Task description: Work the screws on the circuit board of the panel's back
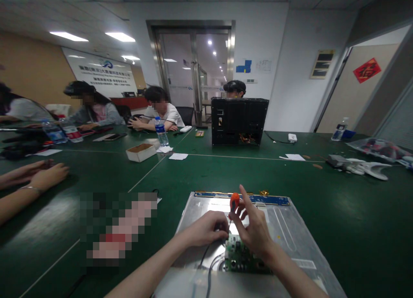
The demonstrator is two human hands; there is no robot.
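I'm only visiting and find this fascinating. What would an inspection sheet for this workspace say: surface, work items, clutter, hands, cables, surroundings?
Surface: green table with thin pale seams.
Work items: orange-handled screwdriver; green circuit board over a metal panel.
Clutter: white box, water bottle and paper sheet beyond the panel.
Hands: right hand holds the screwdriver upright; left hand is beside its shaft, its exact grip unclear.
Cables: dark cables beside the board.
Surroundings: black computer case ahead, seated people, glass doors behind.

Two hands (257, 229) flank an orange-handled screwdriver (235, 200) — by a circuit board (239, 256).
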